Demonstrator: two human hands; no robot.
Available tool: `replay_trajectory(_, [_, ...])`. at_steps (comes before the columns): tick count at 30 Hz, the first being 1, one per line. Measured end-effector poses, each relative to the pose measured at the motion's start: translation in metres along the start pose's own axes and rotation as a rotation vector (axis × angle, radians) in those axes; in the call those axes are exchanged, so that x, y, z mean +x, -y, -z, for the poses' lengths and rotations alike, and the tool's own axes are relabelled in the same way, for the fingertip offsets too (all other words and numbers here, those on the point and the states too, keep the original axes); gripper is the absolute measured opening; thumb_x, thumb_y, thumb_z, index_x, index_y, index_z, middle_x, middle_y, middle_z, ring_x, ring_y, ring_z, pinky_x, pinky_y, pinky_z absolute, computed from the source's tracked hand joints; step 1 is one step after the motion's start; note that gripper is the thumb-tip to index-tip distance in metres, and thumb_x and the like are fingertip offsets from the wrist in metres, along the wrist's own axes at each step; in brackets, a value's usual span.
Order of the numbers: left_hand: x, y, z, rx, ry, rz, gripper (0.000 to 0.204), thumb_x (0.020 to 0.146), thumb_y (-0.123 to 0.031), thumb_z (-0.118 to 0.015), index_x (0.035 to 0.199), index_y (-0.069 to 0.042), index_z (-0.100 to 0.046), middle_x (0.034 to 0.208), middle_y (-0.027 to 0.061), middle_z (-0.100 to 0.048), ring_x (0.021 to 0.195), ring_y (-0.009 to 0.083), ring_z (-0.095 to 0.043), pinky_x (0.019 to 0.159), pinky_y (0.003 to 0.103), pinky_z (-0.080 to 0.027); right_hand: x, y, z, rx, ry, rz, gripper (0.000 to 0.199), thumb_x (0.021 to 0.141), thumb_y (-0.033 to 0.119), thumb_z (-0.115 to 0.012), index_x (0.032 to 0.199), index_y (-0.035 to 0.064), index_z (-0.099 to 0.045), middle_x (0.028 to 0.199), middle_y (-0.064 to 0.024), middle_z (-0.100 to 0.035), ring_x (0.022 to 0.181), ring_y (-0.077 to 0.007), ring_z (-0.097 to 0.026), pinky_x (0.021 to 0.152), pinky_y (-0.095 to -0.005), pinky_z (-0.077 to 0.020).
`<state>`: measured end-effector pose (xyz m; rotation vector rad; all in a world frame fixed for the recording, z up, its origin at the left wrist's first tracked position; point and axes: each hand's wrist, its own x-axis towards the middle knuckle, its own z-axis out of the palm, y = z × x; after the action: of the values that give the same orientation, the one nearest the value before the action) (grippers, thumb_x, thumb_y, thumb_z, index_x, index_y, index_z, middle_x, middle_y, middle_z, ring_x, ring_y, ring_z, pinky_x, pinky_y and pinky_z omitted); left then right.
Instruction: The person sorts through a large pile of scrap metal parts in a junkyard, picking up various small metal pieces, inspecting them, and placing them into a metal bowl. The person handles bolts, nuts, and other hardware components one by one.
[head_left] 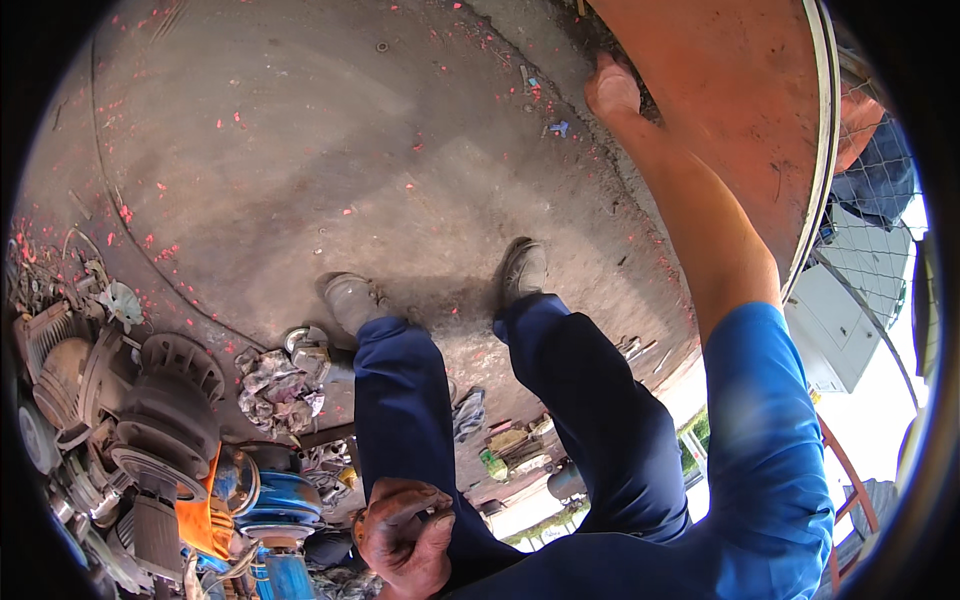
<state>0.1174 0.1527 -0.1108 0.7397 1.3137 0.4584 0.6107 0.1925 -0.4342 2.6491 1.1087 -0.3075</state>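
I'm seeing a large orange panel (735, 90) rising at the person's right, its broad face looking worn and faintly marked. A pale strip (829, 90) is edging its outer side, while its inner edge is running along a dark, grimy patch of floor (300, 130). Its exact tilt is staying unclear.

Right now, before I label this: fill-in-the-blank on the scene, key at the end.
1. The hand near the orange panel is the person's ____ one.
2. The sleeve is coloured ____.
3. Piled machine parts lie toward the picture's lower ____ corner.
4. The number of shoes in view is ____.

Missing words: right; blue; left; two.
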Motion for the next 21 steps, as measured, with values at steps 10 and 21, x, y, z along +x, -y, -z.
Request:
replay_trajectory(10, [0.010,0.021,-0.046,0.164,0.101,0.056,0.022,0.079,0.005,-0.076,0.099,0.004,-0.065,0.092,0.0137,-0.065,0.082,0.0190,-0.061,0.072,0.028,-0.049,-0.017,-0.010,-0.017,0.155,0.001,0.008,0.053,0.089,0.032,-0.065,0.133,0.0051,-0.052,0.138,-0.0270,-0.052,0.124,-0.0442,-0.052,0.104,-0.0481,-0.0441])
replay_trajectory(21, [0.000,0.033,-0.074,0.267,0.208,0.008,0.026,0.078,0.002,-0.078,0.100,0.004,-0.065,0.093,0.0155,-0.067,0.082,0.0226,-0.063,0.073,0.031,-0.050,-0.002,-0.012,-0.028,0.235,-0.036,0.016,0.058,0.089,0.028,-0.068,0.141,0.0091,-0.049,0.137,-0.0176,-0.056,0.121,-0.0367,-0.054,0.103,-0.0450,-0.0438])
